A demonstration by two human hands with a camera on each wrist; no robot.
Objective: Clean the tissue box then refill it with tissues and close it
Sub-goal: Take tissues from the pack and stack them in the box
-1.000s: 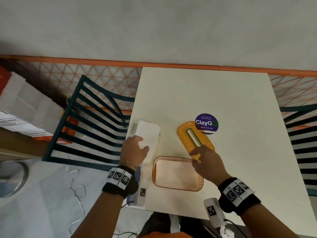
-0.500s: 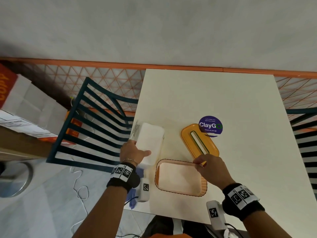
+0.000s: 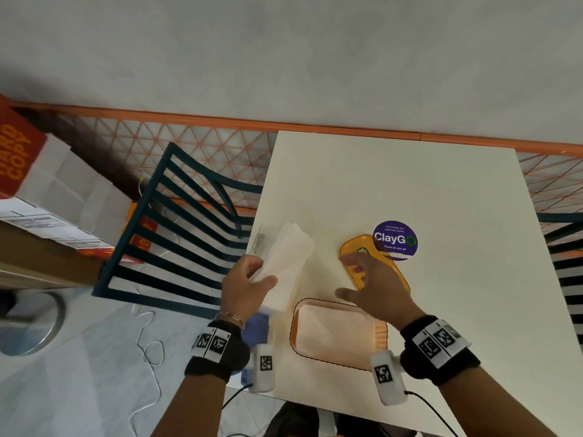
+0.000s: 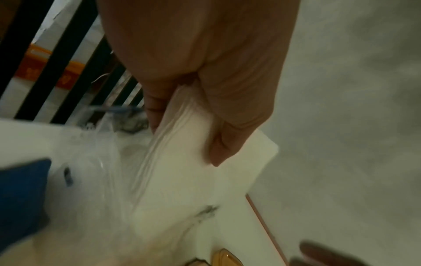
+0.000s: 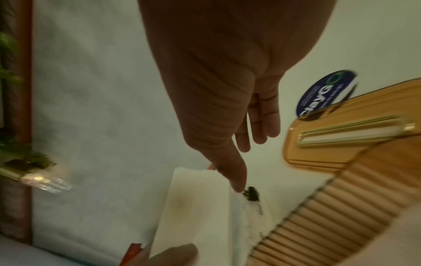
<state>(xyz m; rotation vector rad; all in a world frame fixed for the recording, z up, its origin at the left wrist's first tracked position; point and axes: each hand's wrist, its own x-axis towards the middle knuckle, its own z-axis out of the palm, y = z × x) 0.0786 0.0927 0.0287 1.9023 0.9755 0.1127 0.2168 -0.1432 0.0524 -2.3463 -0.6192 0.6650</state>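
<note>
The orange ribbed tissue box (image 3: 295,335) lies open near the table's front edge, its inside pale. Its orange slotted lid (image 3: 396,275) rests just behind it; it also shows in the right wrist view, lid (image 5: 341,140) beside box wall (image 5: 330,207). My left hand (image 3: 260,272) grips a white tissue stack (image 3: 288,263), thumb on top and fingers underneath (image 4: 157,108), holding it tilted left of the box. My right hand (image 3: 350,275) hovers open over the lid and box, fingers (image 5: 237,180) straight and reaching at the stack (image 5: 200,207).
A clear plastic wrapper (image 3: 262,241) and a blue cloth (image 3: 255,326) lie at the table's left edge. A purple ClayGo sticker (image 3: 395,240) sits behind the lid. A dark slatted chair (image 3: 176,241) and cardboard boxes (image 3: 47,200) stand to the left.
My left hand has raised and tilted the tissue stack towards the box. My right hand has left the lid's near end, opened, and moved left towards the stack.
</note>
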